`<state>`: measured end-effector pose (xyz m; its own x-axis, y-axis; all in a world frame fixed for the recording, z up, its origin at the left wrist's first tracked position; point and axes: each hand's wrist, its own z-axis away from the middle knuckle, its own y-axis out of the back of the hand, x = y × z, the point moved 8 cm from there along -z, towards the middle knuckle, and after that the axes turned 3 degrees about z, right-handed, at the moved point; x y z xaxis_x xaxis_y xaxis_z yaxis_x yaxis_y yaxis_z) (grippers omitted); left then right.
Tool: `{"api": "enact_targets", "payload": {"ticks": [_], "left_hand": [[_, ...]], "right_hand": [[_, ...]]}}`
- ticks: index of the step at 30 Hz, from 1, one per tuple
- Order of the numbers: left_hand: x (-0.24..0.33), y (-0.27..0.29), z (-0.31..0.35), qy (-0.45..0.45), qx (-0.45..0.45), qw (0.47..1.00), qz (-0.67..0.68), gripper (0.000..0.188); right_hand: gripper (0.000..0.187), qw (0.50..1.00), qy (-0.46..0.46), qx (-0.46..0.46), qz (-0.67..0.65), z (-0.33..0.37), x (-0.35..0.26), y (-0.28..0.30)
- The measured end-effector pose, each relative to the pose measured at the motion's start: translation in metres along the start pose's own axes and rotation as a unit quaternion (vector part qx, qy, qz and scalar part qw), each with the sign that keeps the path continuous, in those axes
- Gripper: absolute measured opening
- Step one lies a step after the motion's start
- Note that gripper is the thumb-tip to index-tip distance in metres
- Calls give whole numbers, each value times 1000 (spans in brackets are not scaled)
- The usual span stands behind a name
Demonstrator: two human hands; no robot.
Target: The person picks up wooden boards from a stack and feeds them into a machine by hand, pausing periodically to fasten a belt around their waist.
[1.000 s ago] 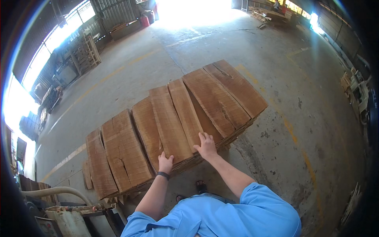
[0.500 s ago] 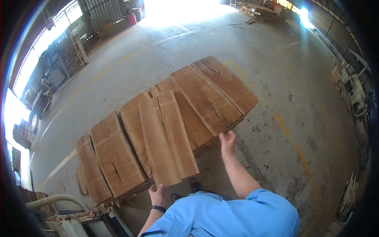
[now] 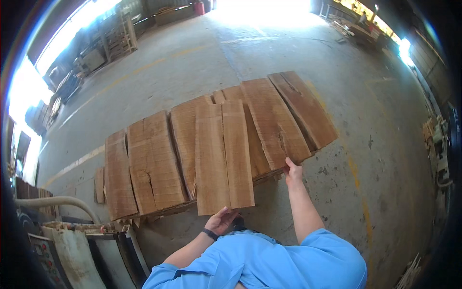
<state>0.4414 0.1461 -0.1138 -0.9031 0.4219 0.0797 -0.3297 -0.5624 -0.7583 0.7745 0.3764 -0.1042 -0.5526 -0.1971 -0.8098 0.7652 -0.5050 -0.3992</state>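
A row of rough wooden planks lies side by side on a low stack on the concrete floor. Two narrower light planks are pulled out toward me, and their near ends overhang the stack. My left hand, with a dark band on the wrist, grips those near ends from below. At the near end of a wide plank further right, my right hand has its fingers on the corner. My blue sleeves fill the lower edge of the view.
A machine with a pale hose and a control panel stands at the lower left. Stacked pallets and timber line the far left wall. More wood scraps lie at the far right. Yellow lines cross the floor.
The two light planks have slid further out toward me. My left hand moved from under them at the left to their near ends. My right hand stays at the wide plank's corner.
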Motion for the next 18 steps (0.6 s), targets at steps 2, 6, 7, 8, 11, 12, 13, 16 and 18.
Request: {"api": "enact_targets", "payload": {"ticks": [2, 6, 7, 8, 11, 12, 13, 16, 18], "left_hand": [[1, 7, -2, -7, 8, 1000, 8, 42], [4, 17, -3, -32, 22, 998, 44, 37], [4, 18, -5, -33, 22, 998, 47, 37], [4, 19, -7, -39, 22, 997, 59, 36], [2, 22, -15, -44, 26, 996, 73, 34], [2, 18, -15, -43, 33, 996, 73, 33], [1, 14, -14, -41, 33, 996, 74, 33], [3, 4, -8, -37, -3, 997, 65, 31], [5, 12, -9, -50, 10, 997, 57, 29]], "right_hand": [[43, 999, -32, -11, -2, 24, 6, -1], [45, 993, -97, -70, 5, 74, 34, 21], [46, 989, -134, -63, 4, 91, 44, 29], [47, 984, -172, -57, 3, 109, 54, 34], [37, 971, -203, -124, 32, 147, 64, 34], [37, 971, -202, -122, 33, 151, 63, 42], [39, 960, -242, -138, -23, 157, 64, 45], [43, 957, -242, -120, -107, 155, 36, 44], [45, 967, -200, -83, -135, 133, 15, 61]]}}
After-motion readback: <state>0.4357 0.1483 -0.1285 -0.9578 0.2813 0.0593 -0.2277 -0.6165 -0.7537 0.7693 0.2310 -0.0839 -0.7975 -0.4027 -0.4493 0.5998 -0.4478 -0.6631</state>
